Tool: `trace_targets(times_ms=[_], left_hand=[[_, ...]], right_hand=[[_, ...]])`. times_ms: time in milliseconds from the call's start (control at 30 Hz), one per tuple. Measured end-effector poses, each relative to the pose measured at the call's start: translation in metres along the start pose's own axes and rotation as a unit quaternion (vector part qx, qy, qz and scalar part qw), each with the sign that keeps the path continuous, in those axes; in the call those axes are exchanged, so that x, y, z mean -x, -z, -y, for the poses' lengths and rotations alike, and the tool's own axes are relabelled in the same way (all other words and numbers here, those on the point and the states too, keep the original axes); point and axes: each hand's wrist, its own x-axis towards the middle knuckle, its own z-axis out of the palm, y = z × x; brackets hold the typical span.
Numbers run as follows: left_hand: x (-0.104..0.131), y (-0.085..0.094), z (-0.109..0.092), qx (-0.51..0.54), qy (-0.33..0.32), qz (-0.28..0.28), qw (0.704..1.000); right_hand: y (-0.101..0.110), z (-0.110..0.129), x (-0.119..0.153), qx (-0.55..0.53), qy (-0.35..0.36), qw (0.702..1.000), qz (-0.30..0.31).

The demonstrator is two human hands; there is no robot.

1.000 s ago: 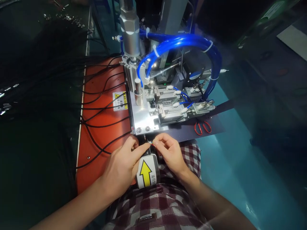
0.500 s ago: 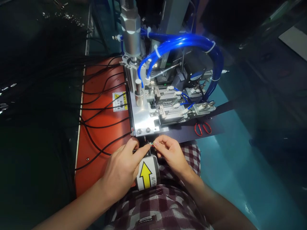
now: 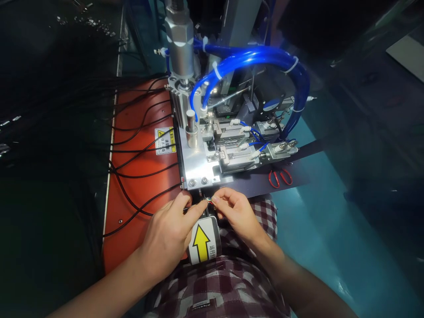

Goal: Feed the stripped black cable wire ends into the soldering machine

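Note:
Between my two hands, just in front of the machine's metal plate [image 3: 197, 165], are thin coloured wires [image 3: 210, 201], too small to make out fully. My left hand [image 3: 168, 229] is closed, its thumb stretched toward the wires and its fingers partly hidden behind. A black cable [image 3: 144, 213] runs across the orange surface into that hand. My right hand [image 3: 236, 214] pinches the wires from the other side between thumb and forefinger. Below the fingertips sits a white label with a yellow arrow [image 3: 201, 243].
Several black cables [image 3: 145, 176] lie over the orange surface [image 3: 132, 192] on the left. Ahead stands the machine with metal cylinders [image 3: 236, 159] and a thick loop of blue tubing [image 3: 258, 56]. Red-handled scissors [image 3: 280, 178] rest on the dark plate at right.
Both hands keep almost the same place and grip; my left thumb and the wires have shifted very slightly.

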Motion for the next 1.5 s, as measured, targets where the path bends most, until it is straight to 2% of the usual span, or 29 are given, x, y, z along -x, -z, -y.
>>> trace_targets(times_ms=[267,533,767,1167,1333,1500], left_hand=[[-0.0004,0.0011,0.0022,0.014,-0.001,0.016,1.0],[-0.0004,0.0012,0.0026,0.032,-0.002,0.019,0.999],[-0.0014,0.002,0.0013,0.029,0.003,0.021,0.999],[-0.0019,0.0017,0.001,0.007,-0.001,0.025,1.0],[-0.0027,0.0015,0.0,-0.018,-0.004,0.029,0.999],[-0.0033,0.0025,-0.0015,-0.044,-0.001,0.035,0.998]], right_hand=[[0.0058,-0.0022,-0.0026,-0.008,-0.025,0.999,0.042],[0.0067,0.0006,-0.0003,-0.017,0.004,0.999,0.038],[0.0044,0.0007,-0.0021,0.016,0.0,1.0,0.007],[0.0038,0.0026,-0.0021,0.034,-0.006,0.999,0.012],[0.0035,0.0025,-0.0001,0.087,0.022,0.996,0.006],[0.0019,0.0033,0.0027,0.185,0.071,0.979,-0.04]])
